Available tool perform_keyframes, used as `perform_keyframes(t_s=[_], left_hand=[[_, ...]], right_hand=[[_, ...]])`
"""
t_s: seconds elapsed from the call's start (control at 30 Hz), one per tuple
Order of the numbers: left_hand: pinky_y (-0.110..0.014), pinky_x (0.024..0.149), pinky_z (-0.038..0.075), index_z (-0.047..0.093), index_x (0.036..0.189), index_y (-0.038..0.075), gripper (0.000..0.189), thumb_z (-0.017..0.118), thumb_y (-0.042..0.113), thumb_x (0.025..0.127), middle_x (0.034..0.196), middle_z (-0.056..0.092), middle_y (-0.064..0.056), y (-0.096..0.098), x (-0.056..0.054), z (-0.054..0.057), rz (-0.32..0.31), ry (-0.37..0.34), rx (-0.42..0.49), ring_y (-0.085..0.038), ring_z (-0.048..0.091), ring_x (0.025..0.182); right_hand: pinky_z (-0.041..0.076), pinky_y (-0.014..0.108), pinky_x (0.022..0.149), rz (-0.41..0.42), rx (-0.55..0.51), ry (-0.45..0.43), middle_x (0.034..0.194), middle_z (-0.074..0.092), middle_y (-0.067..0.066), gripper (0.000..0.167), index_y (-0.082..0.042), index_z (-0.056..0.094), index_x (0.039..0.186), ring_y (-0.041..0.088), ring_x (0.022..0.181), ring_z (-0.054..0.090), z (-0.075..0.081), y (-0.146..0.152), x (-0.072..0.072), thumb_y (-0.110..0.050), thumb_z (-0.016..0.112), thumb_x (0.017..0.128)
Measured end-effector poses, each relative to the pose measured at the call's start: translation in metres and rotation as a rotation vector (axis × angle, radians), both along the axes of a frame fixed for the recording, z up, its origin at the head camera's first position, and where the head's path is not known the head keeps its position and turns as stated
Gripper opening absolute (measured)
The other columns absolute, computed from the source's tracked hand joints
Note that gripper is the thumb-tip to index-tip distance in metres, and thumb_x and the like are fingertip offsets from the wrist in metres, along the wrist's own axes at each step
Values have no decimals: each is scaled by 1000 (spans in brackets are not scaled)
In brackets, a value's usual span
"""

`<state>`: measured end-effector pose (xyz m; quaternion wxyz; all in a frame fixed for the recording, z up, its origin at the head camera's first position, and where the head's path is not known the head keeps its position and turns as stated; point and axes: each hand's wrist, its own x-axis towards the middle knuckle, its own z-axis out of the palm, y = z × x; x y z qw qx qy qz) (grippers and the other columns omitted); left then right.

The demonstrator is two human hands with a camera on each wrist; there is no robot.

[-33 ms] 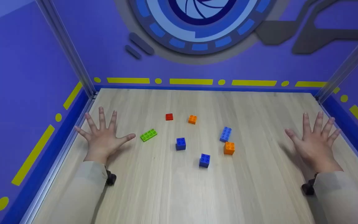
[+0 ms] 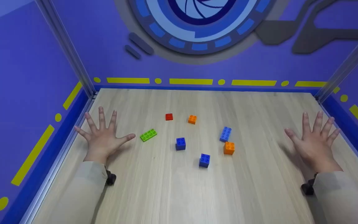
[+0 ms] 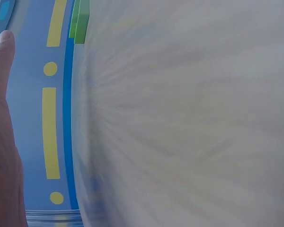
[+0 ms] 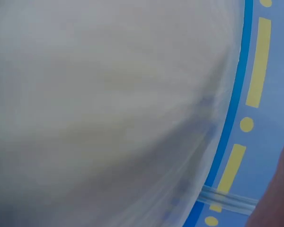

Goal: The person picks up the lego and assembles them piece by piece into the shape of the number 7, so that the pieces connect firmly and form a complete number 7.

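My left hand [image 2: 102, 140] is at the left side of the table, palm down with fingers spread and nothing in it. Its thumb points toward a flat lime-green brick [image 2: 148, 135], which lies just beyond the thumb tip; part of a green brick [image 3: 80, 21] also shows at the top of the left wrist view. On the far right, my right hand [image 2: 315, 147] has its fingers spread too and holds nothing. The nearest pieces to it are a long light-blue brick [image 2: 225, 134] and a taller orange brick [image 2: 229, 148], close together right of the middle.
Two dark blue bricks, one left [image 2: 181, 143] and one nearer [image 2: 204, 160], stand mid-table. Farther back lie a small red brick [image 2: 169, 117] and a small orange brick [image 2: 192, 119]. Blue panels with yellow marks [image 2: 191, 81] wall the wooden table [image 2: 166, 199] at the back and both sides.
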<state>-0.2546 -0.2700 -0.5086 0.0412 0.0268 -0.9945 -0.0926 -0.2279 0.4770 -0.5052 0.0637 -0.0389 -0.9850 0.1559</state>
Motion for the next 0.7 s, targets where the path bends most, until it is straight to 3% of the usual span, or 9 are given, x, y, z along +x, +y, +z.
perform_keyframes(t_s=[0.3,0.5,0.7], left_hand=[[-96,107,-31,-7,182,38,134,55,105,83,185,-38,-7,12,-1,4,40,96,-5,-60,-41,163],[-98,110,-27,-6,181,40,137,47,112,78,184,-40,-3,24,-2,13,97,216,39,-59,-35,167],[-99,111,-24,-3,182,38,140,56,109,76,186,-37,-3,35,2,16,108,260,102,-57,-35,168]], right_hand=[[-32,89,116,-57,-21,22,178,-46,19,118,-15,-19,178,55,159,-48,10,-11,1,-84,43,107],[-32,90,115,-65,-104,42,177,-48,17,121,-17,-27,176,56,158,-50,15,-24,-2,-83,47,106],[-34,82,121,-30,-211,72,178,-49,13,120,-19,-28,176,51,162,-48,9,-43,0,-75,54,109]])
